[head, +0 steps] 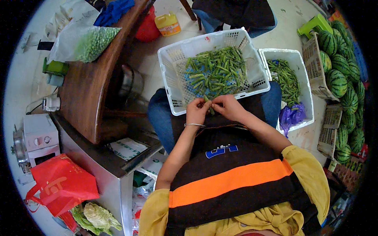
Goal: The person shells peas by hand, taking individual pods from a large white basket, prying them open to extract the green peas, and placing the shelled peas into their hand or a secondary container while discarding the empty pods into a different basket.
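Note:
Between the fingers of my left hand (197,109) is a green pea pod (211,111), held upright over the near rim of a white plastic basket (176,103). My right hand (229,106) pinches at the same pod from the other side, its fingertips close to my left thumb. The basket rests on my lap, tilted slightly. Inside it lies a loose heap of green pea pods (221,66) over blue mesh or netting. Whether the held pod is split cannot be made out.
Right of the basket stands a white foam box (308,88) with pods or shells and a purple plastic bag (292,115). Crates of watermelons (336,82) line the far right. A wooden table (88,85) at left bears a bag of shelled peas (91,44). Another person (236,11) sits opposite.

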A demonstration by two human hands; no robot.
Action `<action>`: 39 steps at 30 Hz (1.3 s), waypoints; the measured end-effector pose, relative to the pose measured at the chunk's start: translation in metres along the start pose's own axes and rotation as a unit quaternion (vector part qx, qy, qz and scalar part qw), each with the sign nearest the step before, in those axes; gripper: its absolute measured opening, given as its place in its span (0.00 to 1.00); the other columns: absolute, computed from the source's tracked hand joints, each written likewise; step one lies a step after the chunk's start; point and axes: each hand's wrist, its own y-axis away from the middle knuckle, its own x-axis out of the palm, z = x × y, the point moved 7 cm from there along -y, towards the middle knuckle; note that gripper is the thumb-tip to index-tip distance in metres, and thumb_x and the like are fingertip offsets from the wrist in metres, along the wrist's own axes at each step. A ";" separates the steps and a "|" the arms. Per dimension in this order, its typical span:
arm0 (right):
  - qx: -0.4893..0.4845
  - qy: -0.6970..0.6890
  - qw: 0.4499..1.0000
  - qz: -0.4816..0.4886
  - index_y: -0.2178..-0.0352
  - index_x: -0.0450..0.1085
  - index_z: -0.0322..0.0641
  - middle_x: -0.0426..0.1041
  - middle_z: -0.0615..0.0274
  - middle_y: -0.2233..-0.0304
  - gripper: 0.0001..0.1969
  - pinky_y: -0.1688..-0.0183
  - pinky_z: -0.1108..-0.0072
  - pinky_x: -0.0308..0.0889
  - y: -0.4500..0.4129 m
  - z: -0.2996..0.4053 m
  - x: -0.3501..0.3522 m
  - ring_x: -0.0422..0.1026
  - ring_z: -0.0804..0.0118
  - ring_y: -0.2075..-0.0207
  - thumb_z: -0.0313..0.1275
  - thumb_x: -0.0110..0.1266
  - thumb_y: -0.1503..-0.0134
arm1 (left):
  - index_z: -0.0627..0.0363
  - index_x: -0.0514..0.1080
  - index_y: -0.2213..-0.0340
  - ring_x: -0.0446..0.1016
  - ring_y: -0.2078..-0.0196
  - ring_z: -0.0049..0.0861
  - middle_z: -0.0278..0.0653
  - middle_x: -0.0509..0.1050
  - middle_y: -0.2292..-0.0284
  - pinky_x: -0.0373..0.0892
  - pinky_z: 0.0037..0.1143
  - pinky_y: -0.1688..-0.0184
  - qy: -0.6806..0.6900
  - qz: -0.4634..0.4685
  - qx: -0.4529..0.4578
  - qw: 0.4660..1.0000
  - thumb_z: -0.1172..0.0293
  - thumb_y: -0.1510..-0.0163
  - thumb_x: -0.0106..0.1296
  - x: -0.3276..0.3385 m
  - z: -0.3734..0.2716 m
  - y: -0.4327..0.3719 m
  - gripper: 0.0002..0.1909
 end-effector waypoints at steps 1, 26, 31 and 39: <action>0.001 0.000 1.000 0.001 0.75 0.68 0.31 0.67 0.56 0.84 0.07 0.78 0.79 0.59 0.000 -0.001 0.000 0.65 0.73 0.81 0.27 0.50 0.55 | 0.64 0.68 0.78 0.64 0.81 0.13 0.33 0.68 0.82 0.60 0.16 0.80 0.001 0.001 -0.001 1.000 0.69 0.56 0.53 -0.001 -0.004 0.001 0.09; 0.105 -0.117 0.988 0.002 0.81 0.66 0.30 0.68 0.59 0.85 0.08 0.79 0.79 0.58 0.010 -0.029 0.012 0.61 0.75 0.83 0.28 0.48 0.57 | 0.66 0.71 0.74 0.66 0.76 0.15 0.33 0.71 0.77 0.62 0.17 0.74 -0.009 0.054 -0.017 0.998 0.70 0.54 0.50 0.013 0.011 0.000 0.09; 0.116 -0.205 0.972 -0.019 0.82 0.66 0.31 0.67 0.63 0.86 0.08 0.79 0.80 0.58 0.009 -0.045 0.022 0.60 0.77 0.83 0.28 0.47 0.56 | 0.65 0.71 0.73 0.66 0.77 0.14 0.32 0.71 0.77 0.62 0.16 0.75 0.117 0.060 -0.040 0.991 0.69 0.54 0.50 0.020 0.024 -0.002 0.10; 0.097 -0.188 0.977 0.002 0.81 0.67 0.31 0.66 0.64 0.86 0.09 0.79 0.81 0.58 0.009 -0.055 0.028 0.60 0.77 0.82 0.29 0.49 0.56 | 0.63 0.70 0.71 0.63 0.81 0.11 0.29 0.70 0.77 0.59 0.14 0.79 0.190 0.076 -0.070 0.976 0.70 0.54 0.50 0.024 0.036 0.001 0.09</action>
